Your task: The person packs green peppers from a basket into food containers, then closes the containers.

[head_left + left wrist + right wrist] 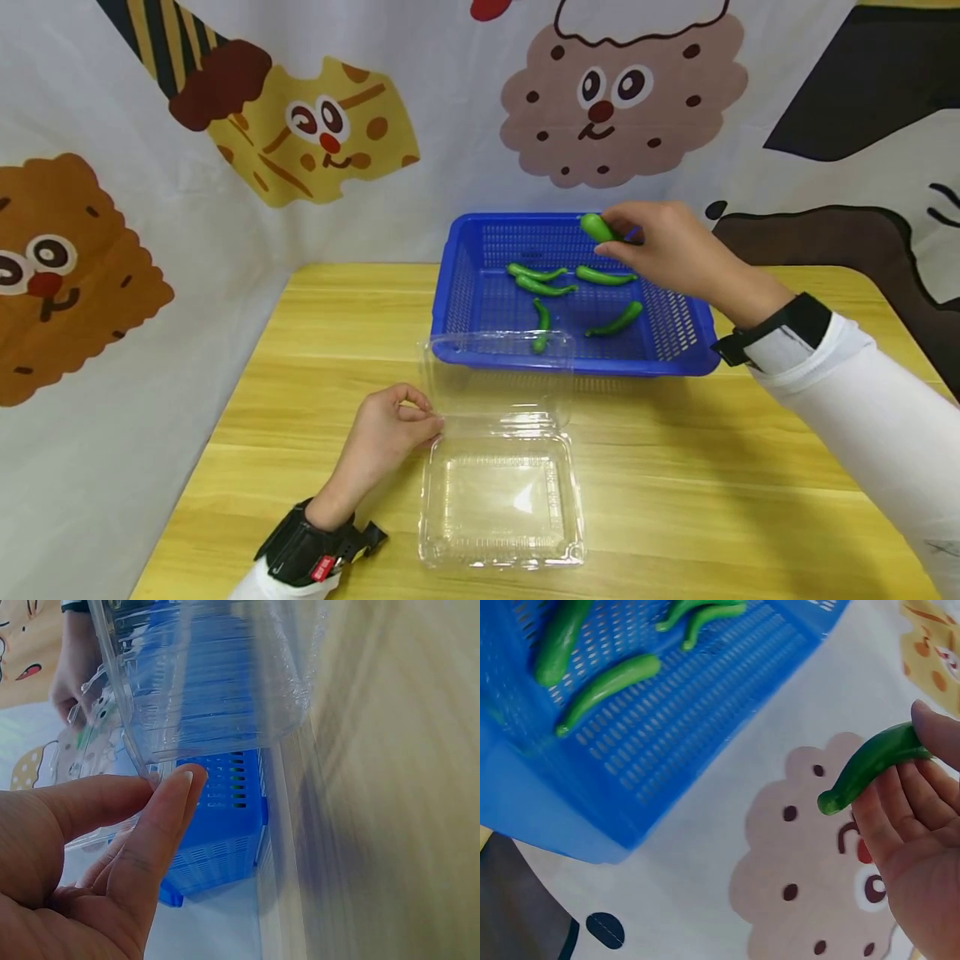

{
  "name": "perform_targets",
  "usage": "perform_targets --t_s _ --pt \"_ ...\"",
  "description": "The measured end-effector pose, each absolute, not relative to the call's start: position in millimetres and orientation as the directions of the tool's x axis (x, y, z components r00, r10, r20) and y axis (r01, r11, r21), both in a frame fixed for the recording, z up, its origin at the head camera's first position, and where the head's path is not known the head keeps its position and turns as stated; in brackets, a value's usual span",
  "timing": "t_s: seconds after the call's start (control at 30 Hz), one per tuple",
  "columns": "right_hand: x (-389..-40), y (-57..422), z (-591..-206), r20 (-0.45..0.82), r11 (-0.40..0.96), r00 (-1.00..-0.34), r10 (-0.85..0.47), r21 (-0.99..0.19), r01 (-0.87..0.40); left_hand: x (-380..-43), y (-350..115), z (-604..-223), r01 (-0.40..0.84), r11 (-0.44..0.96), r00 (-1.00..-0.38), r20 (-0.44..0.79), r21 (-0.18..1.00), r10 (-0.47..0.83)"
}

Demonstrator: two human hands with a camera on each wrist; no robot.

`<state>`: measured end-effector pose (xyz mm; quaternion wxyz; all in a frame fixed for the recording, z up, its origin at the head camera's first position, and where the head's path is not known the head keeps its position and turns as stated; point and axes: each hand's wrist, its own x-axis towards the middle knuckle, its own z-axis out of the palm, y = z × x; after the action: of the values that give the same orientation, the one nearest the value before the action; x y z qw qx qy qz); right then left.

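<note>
My right hand point(671, 246) holds a green chili pepper point(874, 765) between thumb and fingers, above the back right of a blue plastic basket point(600, 367). Several more green peppers point(606, 276) lie spread on the basket's floor. In front of it stands a clear plastic clamshell box point(501, 508), its lid point(498, 383) raised and leaning back over the basket's front rim. At the box's left hinge corner, my left hand point(390, 429) pinches the plastic edge between thumb and forefinger, as the left wrist view shows. No pepper lies in the box.
Box and basket both stand on a light wood-grain table point(300, 350). Behind it hangs a white cloth point(450, 108) printed with cartoon biscuits and cheese, close to the basket's back rim.
</note>
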<state>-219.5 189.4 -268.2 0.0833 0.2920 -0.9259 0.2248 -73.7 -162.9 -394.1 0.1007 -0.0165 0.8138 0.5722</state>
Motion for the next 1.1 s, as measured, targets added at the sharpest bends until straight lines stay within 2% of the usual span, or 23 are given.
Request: perform_targets --t_s 0.13,0.33,0.53,0.9,1.1 --pt "-207 188 -263 0.353 0.7 -0.782 -0.513 -0.355 -0.62 -73 -163 -393 -0.153 0.346 -0.978 -0.193 0.926 0.084" --pt "-188 180 -260 0.505 0.62 -0.667 -0.549 -0.29 -0.729 -68 -158 -374 -0.166 0.346 -0.975 -0.206 0.923 0.08" --pt "-167 171 -258 0.607 0.555 -0.588 -0.534 -0.273 -0.786 -62 -152 -355 -0.18 0.351 -0.973 -0.218 0.919 0.073" --pt "-128 156 -259 0.672 0.5 -0.529 -0.518 -0.264 -0.825 -63 -152 -355 -0.169 0.351 -0.975 -0.208 0.921 0.076" --pt "-114 145 -272 0.669 0.465 -0.505 -0.546 -0.259 -0.846 -68 -159 -375 -0.165 0.328 -0.976 -0.201 0.93 0.079"
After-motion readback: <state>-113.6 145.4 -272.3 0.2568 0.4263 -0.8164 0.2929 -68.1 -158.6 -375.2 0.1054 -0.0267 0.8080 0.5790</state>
